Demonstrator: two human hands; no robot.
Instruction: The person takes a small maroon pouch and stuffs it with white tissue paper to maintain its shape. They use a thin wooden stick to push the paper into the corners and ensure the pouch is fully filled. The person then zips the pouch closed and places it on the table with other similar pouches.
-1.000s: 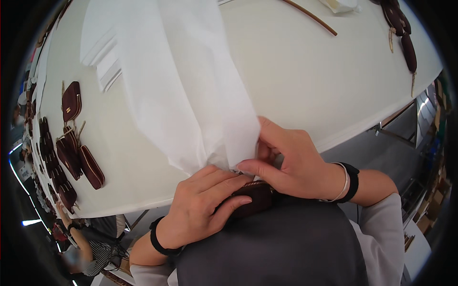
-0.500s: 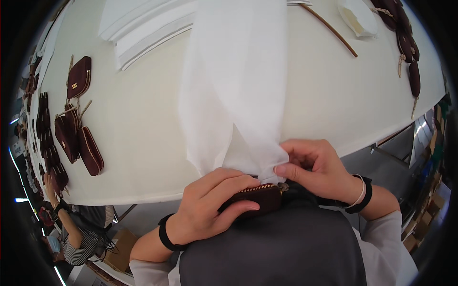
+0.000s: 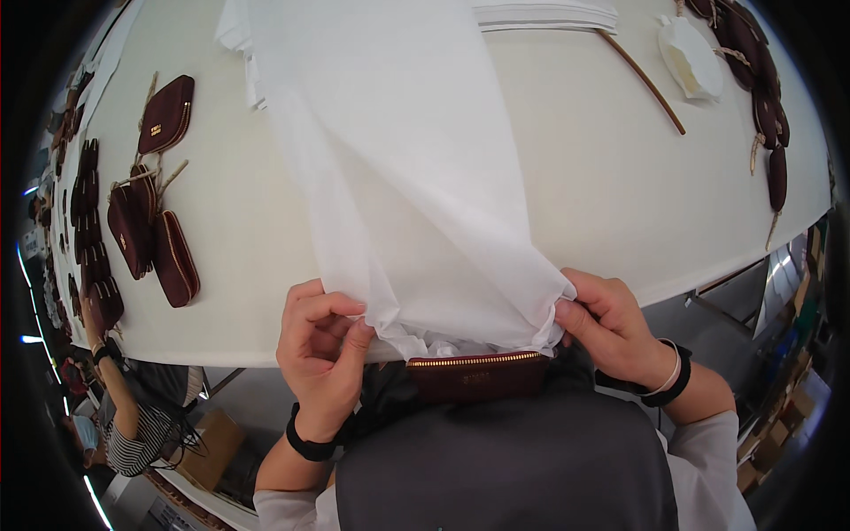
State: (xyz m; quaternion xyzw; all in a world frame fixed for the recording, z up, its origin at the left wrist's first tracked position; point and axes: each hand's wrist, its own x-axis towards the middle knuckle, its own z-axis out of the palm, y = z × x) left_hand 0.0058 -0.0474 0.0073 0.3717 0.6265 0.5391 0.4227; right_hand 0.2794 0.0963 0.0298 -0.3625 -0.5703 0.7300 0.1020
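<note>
A long sheet of thin white tissue paper (image 3: 416, 195) runs from the far side of the table down to my lap. My left hand (image 3: 323, 350) pinches its near left corner, and my right hand (image 3: 606, 323) pinches the near right corner. Between the hands lies a dark burgundy zip pouch (image 3: 478, 379) at the table's near edge, its gold zipper side up. Crumpled tissue shows at the pouch's zipper opening, under the spread sheet. Neither hand touches the pouch.
Several burgundy pouches (image 3: 177, 257) with cords lie on the left of the table (image 3: 239, 327), more (image 3: 775, 115) at the far right. A brown stick (image 3: 646, 84), a white pad (image 3: 691, 60) and stacked white sheets (image 3: 549, 16) lie beyond. Another person (image 3: 133, 425) reaches in at the left.
My left hand has let go of the pouch and now grips the tissue's left corner. The tissue is spread wider between both hands, and the right hand has shifted slightly right.
</note>
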